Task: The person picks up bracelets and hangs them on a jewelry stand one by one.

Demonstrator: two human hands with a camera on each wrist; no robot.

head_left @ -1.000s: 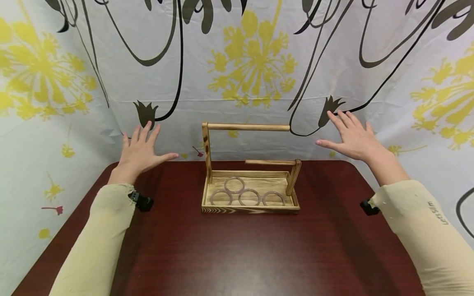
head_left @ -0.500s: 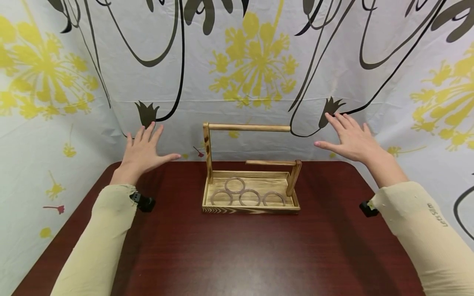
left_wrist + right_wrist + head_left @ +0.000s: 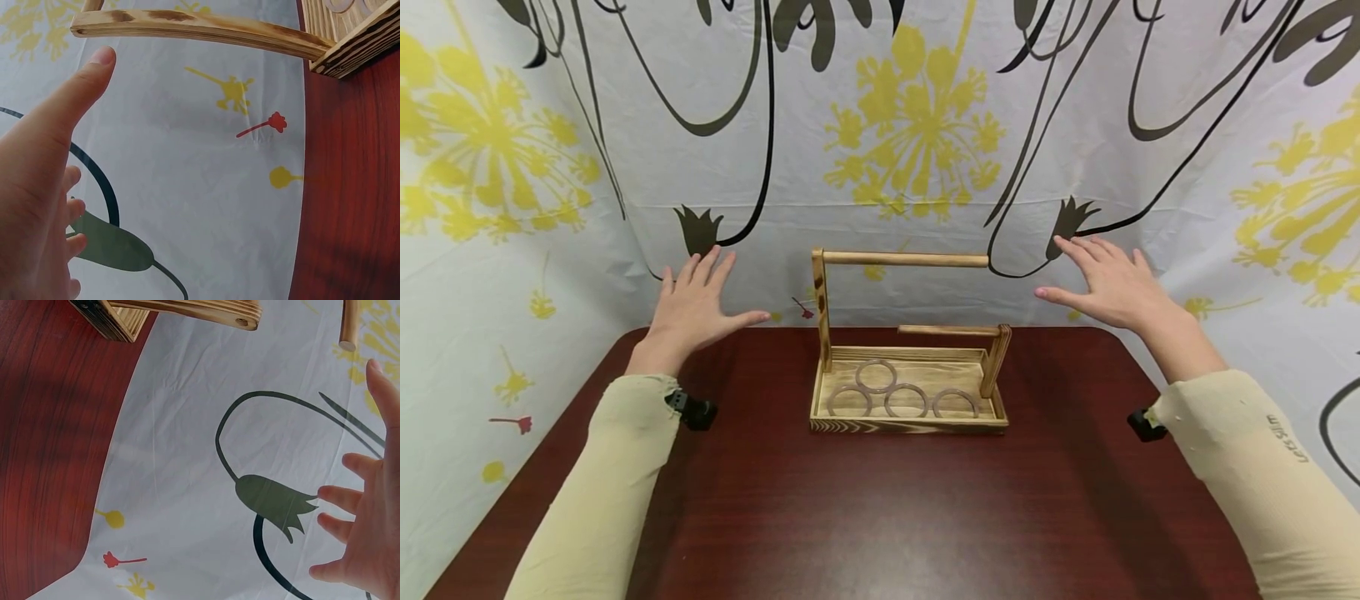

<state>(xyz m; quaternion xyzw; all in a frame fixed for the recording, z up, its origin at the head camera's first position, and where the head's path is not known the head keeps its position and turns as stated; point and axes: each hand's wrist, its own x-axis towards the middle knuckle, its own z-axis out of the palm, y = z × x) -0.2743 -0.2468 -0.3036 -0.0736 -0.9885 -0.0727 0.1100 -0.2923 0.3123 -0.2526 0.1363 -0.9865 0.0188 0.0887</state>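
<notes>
- Hands: the left hand (image 3: 688, 317) and right hand (image 3: 1108, 283) are spread wide, fingers extended, with nothing grasped. Both are raised near the far edge of the counter (image 3: 910, 508), clear of the stand.
- Location: the wooden stand (image 3: 910, 426) sits on the counter, between the hands. In the head view, its tall post (image 3: 821, 308) at left carries an upper bar (image 3: 906, 259); its short post (image 3: 996, 362) at right carries a lower bar (image 3: 951, 331).
- Contents: four translucent rings (image 3: 892, 387) lie in the stand's tray (image 3: 940, 361), off both bars. The tray's near side partly hides three of them.
- Caution: a sideways sweep of either hand could strike a bar and tip the stand. Probable cause: tall posts above a narrow base.
- Caution: pressing on a bar's free end could strain the joint, as each bar is supported at one end only.
- Caution: pinching one ring could drag another, since the left three lie close together.
</notes>
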